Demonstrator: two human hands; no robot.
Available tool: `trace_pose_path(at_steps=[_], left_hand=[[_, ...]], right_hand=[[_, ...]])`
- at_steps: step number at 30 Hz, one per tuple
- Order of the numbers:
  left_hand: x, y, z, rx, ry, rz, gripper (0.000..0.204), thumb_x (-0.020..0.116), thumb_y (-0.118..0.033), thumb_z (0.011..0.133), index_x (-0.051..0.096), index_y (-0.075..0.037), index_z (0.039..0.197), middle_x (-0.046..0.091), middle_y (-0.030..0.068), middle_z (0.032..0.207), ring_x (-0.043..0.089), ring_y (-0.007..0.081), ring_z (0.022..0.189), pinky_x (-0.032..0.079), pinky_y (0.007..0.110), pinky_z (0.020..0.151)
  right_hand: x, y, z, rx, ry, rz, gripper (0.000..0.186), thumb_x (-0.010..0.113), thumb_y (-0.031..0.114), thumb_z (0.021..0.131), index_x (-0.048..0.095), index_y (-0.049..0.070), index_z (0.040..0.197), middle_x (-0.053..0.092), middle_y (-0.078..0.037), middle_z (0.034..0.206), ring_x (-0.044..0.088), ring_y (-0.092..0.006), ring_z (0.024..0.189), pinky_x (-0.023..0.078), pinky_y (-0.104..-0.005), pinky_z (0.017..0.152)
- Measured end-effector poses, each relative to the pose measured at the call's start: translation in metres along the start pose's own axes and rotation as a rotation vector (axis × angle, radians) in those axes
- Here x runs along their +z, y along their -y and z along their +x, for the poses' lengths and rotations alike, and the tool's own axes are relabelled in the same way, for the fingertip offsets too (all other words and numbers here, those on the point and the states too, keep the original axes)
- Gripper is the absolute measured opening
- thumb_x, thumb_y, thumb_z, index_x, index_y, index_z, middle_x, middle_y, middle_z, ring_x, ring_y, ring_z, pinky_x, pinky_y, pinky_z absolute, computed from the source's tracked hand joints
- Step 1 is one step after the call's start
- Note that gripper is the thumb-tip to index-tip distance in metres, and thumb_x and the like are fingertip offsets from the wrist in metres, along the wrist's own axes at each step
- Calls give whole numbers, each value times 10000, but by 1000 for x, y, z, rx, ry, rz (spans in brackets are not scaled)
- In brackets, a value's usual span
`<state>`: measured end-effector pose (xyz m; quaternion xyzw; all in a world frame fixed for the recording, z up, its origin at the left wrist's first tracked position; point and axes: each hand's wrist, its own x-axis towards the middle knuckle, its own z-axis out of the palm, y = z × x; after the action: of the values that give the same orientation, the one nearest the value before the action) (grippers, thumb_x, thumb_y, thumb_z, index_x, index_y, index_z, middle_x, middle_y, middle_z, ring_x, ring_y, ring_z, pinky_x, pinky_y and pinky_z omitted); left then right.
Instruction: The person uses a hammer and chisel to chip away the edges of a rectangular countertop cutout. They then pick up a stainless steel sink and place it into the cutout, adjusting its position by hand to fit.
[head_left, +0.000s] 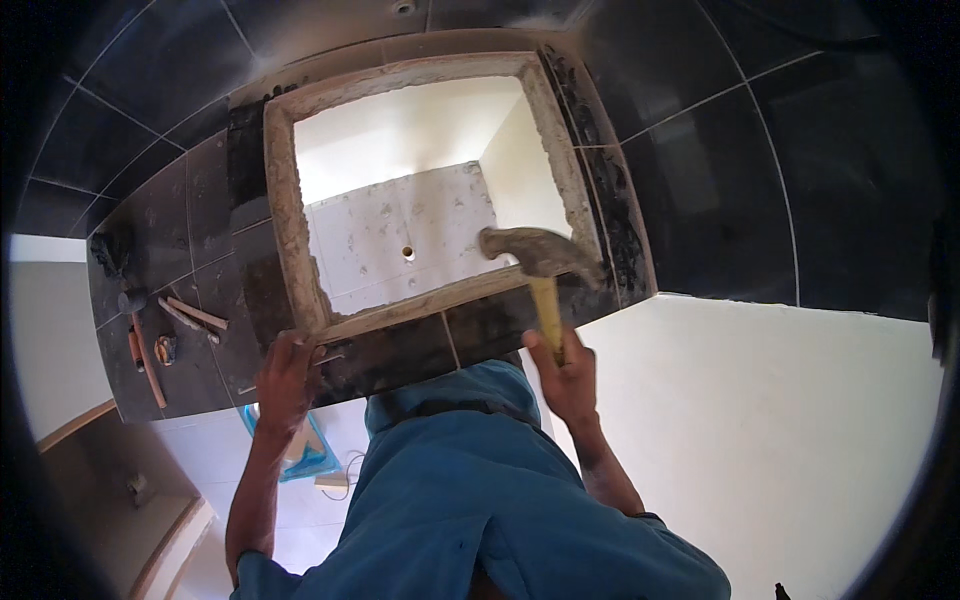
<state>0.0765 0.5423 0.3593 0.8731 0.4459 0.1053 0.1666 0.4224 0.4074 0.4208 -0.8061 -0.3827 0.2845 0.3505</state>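
My right hand [566,385] is wrapped round the yellow handle of a claw hammer [540,254]. The hammer's metal head is raised over the near right corner of a rectangular opening cut in the dark tiled counter [395,352]. At the opening's near left corner, my left hand [287,380] is closed with its fingertips against the counter. A short thin piece [330,358] shows beside those fingers, but what they grip is hidden. Rough, chipped mortar edging [290,210] frames the opening, and a pale floor with a small round hole shows through it.
On the counter's left lie a mallet with a dark head [132,300], some stick-like tools [198,313], a small orange-and-dark roll-shaped thing [165,349] and a dark bundle [112,248]. Black tiled walls [690,150] rise behind and right. A blue bag [315,455] lies on the floor below.
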Motion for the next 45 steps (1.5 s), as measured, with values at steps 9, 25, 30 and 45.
trace_pose_path(at_steps=[9,25,30,45], left_hand=[[9,-8,3,-187,20,-140,247,701,-65,841,653,-67,1083,582,171,1000,596,388,949,509,457,838],[92,-198,270,-503,-109,-1296,330,644,-339,964,674,-48,1117,636,-3,922,422,51,635,359,221,542],[237,-227,352,-607,29,-1341,306,730,-334,912,657,-75,1059,605,-2,807,432,56,533,343,242,431],[255,-265,342,-446,-177,-1253,411,614,-404,994,536,-2,1026,614,119,847,598,211,791,492,374,727]], right_hand=[[-39,-31,29,0,374,33,408,656,409,972,569,11,944,599,-146,633,611,-247,551,450,-374,537],[-75,-91,56,160,208,466,234,552,301,1046,566,90,946,459,60,622,407,-32,519,337,-236,465],[-114,-95,54,238,-10,613,235,508,307,1060,462,119,926,346,71,598,325,-27,414,263,-219,347],[-125,-79,64,285,-50,535,250,452,316,1081,455,118,928,318,56,568,280,-35,391,252,-222,339]])
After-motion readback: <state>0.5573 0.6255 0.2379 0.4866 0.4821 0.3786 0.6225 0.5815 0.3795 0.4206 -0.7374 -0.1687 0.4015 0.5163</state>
